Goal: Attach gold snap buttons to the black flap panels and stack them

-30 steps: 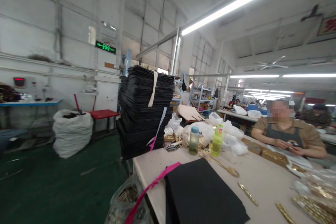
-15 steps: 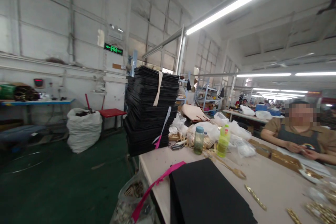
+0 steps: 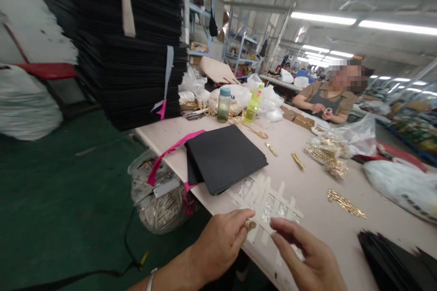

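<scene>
My left hand (image 3: pixel 221 241) is over the front edge of the table, closed on a small piece of gold chain (image 3: pixel 250 224) pinched between thumb and fingers. Just right of it is my right hand (image 3: pixel 309 257), its thumb and fingers apart and nothing visible between them. Beneath both hands, strips of pale tape (image 3: pixel 262 200) cross a shiny clear patch on the tabletop. Beyond my left hand lies a small stack of black sheets (image 3: pixel 227 157). Short gold chain pieces (image 3: pixel 298 161) lie farther back, and a longer gold chain (image 3: pixel 346 203) rests to the right.
A tall black stack (image 3: pixel 136 68) rises at the table's left corner. A blue-capped bottle (image 3: pixel 224 105) and a yellow-green bottle (image 3: pixel 253 105) stand at the back. A bag of scraps (image 3: pixel 160 204) hangs beside the left edge. Another person (image 3: pixel 327 100) sits across the table.
My view has swung down and to the right, closer over the table. Both my hands have come into view, the left with the gold chain piece.
</scene>
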Action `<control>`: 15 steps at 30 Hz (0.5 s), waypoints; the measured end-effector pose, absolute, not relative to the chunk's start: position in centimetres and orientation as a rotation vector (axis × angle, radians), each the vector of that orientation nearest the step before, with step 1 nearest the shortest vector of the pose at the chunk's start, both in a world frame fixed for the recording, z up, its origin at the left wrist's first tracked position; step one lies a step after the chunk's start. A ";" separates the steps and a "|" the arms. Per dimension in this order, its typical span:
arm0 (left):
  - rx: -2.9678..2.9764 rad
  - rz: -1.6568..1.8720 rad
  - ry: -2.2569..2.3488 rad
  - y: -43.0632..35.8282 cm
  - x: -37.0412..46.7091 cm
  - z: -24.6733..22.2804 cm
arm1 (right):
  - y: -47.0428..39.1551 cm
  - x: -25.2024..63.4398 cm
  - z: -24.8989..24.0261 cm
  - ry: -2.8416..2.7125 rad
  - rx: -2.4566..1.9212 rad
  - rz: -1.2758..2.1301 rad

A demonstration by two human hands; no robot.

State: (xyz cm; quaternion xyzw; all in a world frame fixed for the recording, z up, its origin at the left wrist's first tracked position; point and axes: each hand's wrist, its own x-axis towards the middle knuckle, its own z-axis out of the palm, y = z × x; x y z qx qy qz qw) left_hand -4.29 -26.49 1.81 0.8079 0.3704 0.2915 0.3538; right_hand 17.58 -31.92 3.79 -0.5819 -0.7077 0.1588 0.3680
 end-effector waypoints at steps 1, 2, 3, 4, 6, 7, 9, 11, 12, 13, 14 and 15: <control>2.117 0.742 0.965 -26.5 -4.6 1.9 | -30.9 16.0 3.7 -1.839 -1.450 0.418; 2.137 0.731 0.970 -26.4 -4.8 2.0 | -30.1 14.6 3.6 -1.841 -1.419 0.426; 2.146 0.722 0.974 -26.3 -5.1 2.0 | -29.4 13.3 3.6 -1.843 -1.397 0.441; 2.148 0.715 0.982 -26.2 -5.3 2.0 | -29.0 12.3 3.5 -1.852 -1.382 0.466; 2.138 0.693 0.999 -26.0 -5.8 1.8 | -28.6 11.0 3.3 -1.876 -1.360 0.520; 2.129 0.686 1.011 -25.9 -6.0 1.7 | -28.5 10.6 3.1 -1.876 -1.345 0.536; 2.090 0.697 1.031 -25.8 -6.4 1.4 | -28.4 10.0 2.8 -1.851 -1.309 0.571; 1.982 0.723 1.028 -25.9 -6.8 1.1 | -28.1 9.6 2.4 -1.753 -1.297 0.658; 1.885 0.730 1.026 -25.9 -7.0 1.0 | -27.9 9.4 2.1 -1.672 -1.313 0.730; 1.762 0.736 1.027 -25.9 -7.3 0.9 | -27.5 9.4 1.8 -1.581 -1.344 0.809; 1.624 0.746 1.034 -25.8 -7.5 0.8 | -26.9 9.4 1.5 -1.496 -1.378 0.883; 1.486 0.765 1.049 -25.7 -7.8 0.6 | -26.2 9.5 1.2 -1.430 -1.412 0.938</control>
